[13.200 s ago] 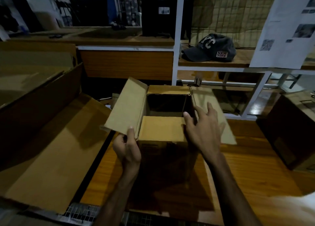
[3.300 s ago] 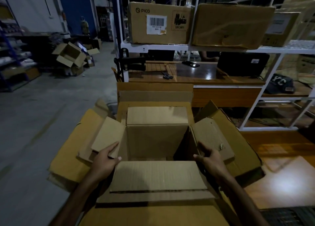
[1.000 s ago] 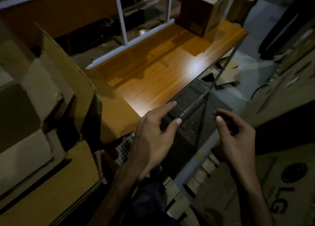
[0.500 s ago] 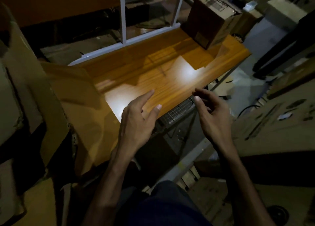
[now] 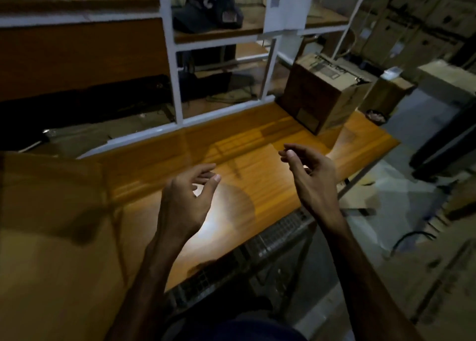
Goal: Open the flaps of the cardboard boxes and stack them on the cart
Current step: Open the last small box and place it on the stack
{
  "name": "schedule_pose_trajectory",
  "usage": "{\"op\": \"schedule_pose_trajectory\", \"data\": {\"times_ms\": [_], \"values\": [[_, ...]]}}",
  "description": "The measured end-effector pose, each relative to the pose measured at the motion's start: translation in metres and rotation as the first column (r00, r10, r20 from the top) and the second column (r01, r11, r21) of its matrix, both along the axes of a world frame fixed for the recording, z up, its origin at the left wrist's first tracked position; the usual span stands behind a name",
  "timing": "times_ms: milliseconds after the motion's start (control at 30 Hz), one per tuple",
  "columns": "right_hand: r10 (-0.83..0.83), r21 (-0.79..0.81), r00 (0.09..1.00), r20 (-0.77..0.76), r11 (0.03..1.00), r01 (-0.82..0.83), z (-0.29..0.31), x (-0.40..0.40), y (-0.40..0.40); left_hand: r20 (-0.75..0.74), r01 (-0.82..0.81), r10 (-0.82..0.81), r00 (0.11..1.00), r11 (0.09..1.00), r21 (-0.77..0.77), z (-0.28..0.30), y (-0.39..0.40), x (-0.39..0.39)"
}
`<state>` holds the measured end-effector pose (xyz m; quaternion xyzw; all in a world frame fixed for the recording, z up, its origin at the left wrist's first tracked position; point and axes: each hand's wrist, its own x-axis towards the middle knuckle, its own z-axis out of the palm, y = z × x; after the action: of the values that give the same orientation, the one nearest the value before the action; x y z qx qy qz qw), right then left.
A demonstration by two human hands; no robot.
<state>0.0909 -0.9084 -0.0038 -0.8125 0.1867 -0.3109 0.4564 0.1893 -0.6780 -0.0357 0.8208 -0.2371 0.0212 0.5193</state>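
A closed cardboard box (image 5: 324, 93) with printed labels stands upright at the far right end of the wooden table (image 5: 247, 145). My left hand (image 5: 185, 201) hovers over the table's middle, fingers curled and apart, holding nothing. My right hand (image 5: 311, 178) is raised a little farther right, also empty, its fingers pointing left. Both hands are well short of the box. A large opened cardboard flap (image 5: 51, 212) fills the left side of the view.
A white shelf frame (image 5: 175, 83) rises behind the table, with a dark cap (image 5: 208, 8) on a shelf and a hanging paper sheet (image 5: 288, 3). A wire mesh panel (image 5: 278, 235) runs under the table's near edge. More cartons (image 5: 438, 18) are stacked at the right.
My view has swung up and toward the shelf. Both hands rose over the table and moved forward toward the closed box, still empty.
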Motion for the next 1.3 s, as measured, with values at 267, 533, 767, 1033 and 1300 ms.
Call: {"op": "schedule_pose_trajectory", "data": {"times_ms": [267, 533, 767, 1033, 1300], "values": [[-0.111, -0.241, 0.993, -0.029, 0.965, 0.100, -0.053, 0.049, -0.258, 0.188, 0.138, -0.151, 0.971, 0.987, 0.076, -0.042, -0.247, 0.068], [-0.290, -0.199, 0.953, -0.093, 0.943, 0.267, -0.026, 0.145, -0.436, 0.186, 0.261, -0.285, 0.940, 0.955, 0.143, 0.004, -0.423, 0.130], [-0.434, 0.180, 0.883, -0.180, 0.868, 0.463, -0.036, 0.226, -0.486, 0.190, 0.296, -0.328, 0.925, 0.939, 0.177, 0.003, -0.459, 0.157], [-0.465, 0.146, 0.879, 0.104, 0.881, 0.449, -0.040, 0.264, -0.437, 0.102, 0.260, -0.278, 0.955, 0.952, 0.164, -0.013, -0.434, 0.190], [-0.240, -0.218, 0.961, 0.141, 0.939, 0.266, -0.045, 0.250, -0.313, 0.044, 0.179, -0.187, 0.981, 0.974, 0.141, -0.019, -0.407, 0.195]]}}
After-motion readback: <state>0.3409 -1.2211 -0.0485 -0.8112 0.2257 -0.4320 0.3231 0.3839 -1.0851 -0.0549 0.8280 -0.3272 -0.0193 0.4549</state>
